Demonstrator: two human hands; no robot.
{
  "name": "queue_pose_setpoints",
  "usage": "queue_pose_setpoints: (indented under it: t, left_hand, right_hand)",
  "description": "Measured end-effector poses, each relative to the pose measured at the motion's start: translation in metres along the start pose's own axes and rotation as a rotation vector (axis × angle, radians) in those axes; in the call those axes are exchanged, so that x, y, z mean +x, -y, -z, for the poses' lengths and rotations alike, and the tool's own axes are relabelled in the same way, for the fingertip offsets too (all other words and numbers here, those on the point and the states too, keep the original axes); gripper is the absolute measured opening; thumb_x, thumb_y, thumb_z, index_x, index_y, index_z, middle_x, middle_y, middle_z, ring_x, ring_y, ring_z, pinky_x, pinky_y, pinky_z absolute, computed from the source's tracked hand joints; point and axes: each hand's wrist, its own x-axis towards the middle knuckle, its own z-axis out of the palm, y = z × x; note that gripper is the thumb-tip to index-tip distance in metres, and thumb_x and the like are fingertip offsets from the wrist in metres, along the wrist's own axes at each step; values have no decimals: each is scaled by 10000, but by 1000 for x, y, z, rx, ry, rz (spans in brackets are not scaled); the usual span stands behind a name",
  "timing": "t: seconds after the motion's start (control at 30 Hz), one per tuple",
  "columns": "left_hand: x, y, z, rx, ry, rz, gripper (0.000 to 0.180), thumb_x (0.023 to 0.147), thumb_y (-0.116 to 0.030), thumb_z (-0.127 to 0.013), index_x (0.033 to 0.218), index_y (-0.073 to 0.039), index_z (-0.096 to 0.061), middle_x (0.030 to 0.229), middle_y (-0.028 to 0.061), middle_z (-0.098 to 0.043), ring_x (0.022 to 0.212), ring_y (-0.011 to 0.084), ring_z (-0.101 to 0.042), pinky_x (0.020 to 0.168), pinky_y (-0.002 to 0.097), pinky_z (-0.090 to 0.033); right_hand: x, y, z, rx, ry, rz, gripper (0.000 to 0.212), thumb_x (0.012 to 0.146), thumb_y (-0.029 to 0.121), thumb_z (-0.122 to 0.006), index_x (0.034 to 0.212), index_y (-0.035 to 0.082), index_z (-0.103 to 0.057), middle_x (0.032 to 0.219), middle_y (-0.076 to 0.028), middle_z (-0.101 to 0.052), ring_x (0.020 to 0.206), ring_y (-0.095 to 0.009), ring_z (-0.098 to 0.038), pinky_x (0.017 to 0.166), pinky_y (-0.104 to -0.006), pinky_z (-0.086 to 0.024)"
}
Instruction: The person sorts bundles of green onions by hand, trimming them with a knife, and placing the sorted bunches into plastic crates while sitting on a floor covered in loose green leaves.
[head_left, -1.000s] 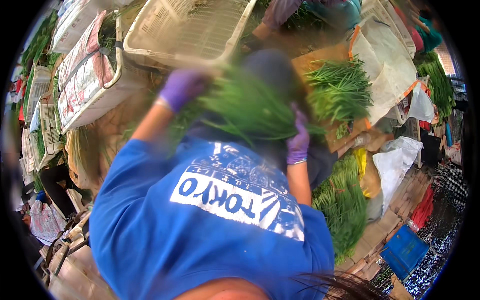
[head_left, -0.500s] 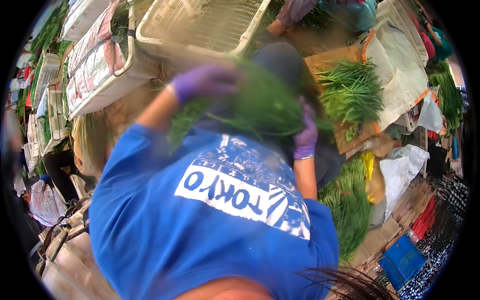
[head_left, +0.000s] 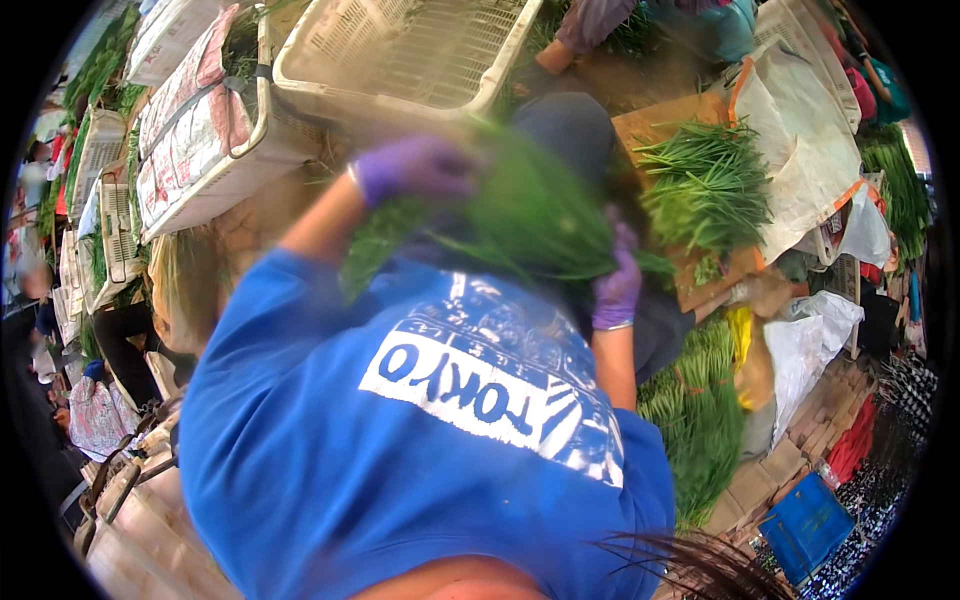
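Observation:
A bunch of garlic chives [head_left: 535, 215], long and thin-leaved, lies across my lap, blurred by motion. My right hand [head_left: 618, 275], in a purple glove, is closed around its right end, where a short part sticks out past the fingers. My left hand [head_left: 415, 168], also gloved in purple, is at the upper left edge of the bunch. Motion smears its fingers, so their grip cannot be made out. Loose leaves [head_left: 380, 245] hang below my left wrist. To the right, a pile of cut chives [head_left: 705, 185] rests on a brown board [head_left: 660, 122].
An off-white plastic crate [head_left: 395, 103] stands ahead of me, with a covered crate [head_left: 205, 190] to its left. More chives [head_left: 695, 430] lie by my right elbow. White sacking [head_left: 795, 150] is beyond the board. Another person's arm [head_left: 560, 52] reaches in at the top.
My right hand has shifted slightly right and down with the end of the bunch. My left hand stays at the upper left edge, barely moved.

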Motion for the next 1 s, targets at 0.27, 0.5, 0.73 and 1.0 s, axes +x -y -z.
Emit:
queue_pose_setpoints:
  t: [0.27,0.5,0.73,1.0]
  left_hand:
    - [-3,25,-4,-496,99,16,361,846,-74,-493,1200,-14,-459,1143,60,-540,917,117,-543,864,251,-408]
    - [-11,-25,-5,76,102,53,561,685,-209,-700,1189,-85,-487,936,108,-615,823,185,-602,758,292,-466]
    - [10,-21,-42,441,-231,-221,269,691,-236,-674,884,-50,-640,766,131,-609,726,253,-599,677,322,-470]
    - [-6,-7,-37,-775,-414,107,251,848,-159,-503,954,53,-584,848,70,-620,711,111,-543,714,254,-456]
  right_hand:
    - [1,-5,18,-48,129,-25,268,894,73,-295,1053,51,-509,1328,-128,-332,1187,-356,-350,1007,-502,-277]
    - [-5,-4,5,22,34,-23,153,821,4,-458,915,24,-577,1220,-192,-445,1103,-351,-449,949,-490,-355]
    - [-3,-2,5,-23,38,-25,173,830,4,-428,934,15,-565,1225,-197,-439,1113,-348,-441,955,-498,-344]
    - [-2,-12,19,188,143,10,244,832,42,-436,1057,37,-531,1282,-182,-381,1165,-364,-379,975,-518,-305]
